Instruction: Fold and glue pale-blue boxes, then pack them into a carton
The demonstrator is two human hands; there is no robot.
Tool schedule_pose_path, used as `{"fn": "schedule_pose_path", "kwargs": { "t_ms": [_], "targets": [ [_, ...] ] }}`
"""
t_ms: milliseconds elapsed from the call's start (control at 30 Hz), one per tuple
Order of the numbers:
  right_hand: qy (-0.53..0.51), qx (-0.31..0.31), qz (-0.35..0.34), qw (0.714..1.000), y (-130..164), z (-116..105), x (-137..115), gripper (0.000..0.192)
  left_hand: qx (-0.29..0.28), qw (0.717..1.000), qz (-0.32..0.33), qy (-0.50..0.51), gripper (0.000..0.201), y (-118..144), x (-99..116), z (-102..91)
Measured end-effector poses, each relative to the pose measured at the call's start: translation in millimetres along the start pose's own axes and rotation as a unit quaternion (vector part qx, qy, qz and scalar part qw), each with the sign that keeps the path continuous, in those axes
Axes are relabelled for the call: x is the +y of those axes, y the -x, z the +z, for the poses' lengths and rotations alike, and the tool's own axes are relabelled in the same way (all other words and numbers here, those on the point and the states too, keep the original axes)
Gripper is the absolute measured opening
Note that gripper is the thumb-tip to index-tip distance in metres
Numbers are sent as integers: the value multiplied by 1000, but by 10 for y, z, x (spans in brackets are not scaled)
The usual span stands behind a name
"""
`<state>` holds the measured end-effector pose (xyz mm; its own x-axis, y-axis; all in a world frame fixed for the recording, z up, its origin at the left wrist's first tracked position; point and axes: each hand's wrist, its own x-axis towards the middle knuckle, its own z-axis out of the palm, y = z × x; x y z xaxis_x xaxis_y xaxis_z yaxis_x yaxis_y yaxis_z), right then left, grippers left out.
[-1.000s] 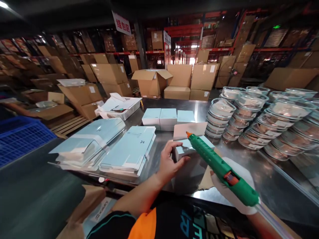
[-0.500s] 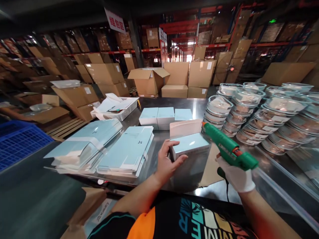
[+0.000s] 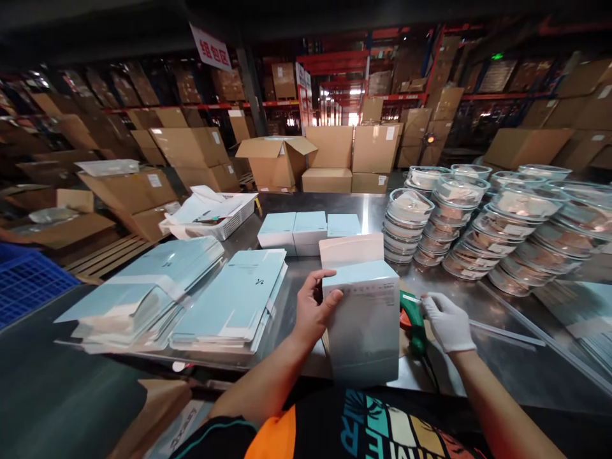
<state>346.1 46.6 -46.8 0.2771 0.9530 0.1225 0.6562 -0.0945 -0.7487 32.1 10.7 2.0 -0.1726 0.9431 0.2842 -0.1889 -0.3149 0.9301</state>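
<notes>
My left hand [image 3: 313, 309] grips the left side of a pale blue and white box [image 3: 363, 325], its thumb on the near face and its fingers along the top edge. The box stands tilted toward me, with a raised lid flap [image 3: 351, 250] behind it. My right hand [image 3: 447, 322], in a white glove, is just right of a green glue gun [image 3: 417, 328]. Its fingers reach toward the gun without wrapping round it. The gun rests on the table, partly hidden behind the box, its cord trailing toward me.
Closed pale blue boxes [image 3: 310, 233] stand behind. Flat blue box blanks [image 3: 229, 296] lie stacked at left, near a white basket [image 3: 234, 223]. Glass containers [image 3: 408, 223] are piled high at right. Clear strips [image 3: 507, 331] lie on the metal table [image 3: 368, 210].
The glue gun has gone from my right hand down onto the table beside the box. My left hand has tipped the box so that its printed near face shows.
</notes>
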Motion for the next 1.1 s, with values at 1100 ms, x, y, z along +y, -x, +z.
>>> {"fn": "schedule_pose_path", "kwargs": {
  "t_ms": [1100],
  "targets": [
    [-140, -207, -486, 837, 314, -101, -954, 54, -380, 851, 201, -302, 30, -423, 636, -176]
  ]
}}
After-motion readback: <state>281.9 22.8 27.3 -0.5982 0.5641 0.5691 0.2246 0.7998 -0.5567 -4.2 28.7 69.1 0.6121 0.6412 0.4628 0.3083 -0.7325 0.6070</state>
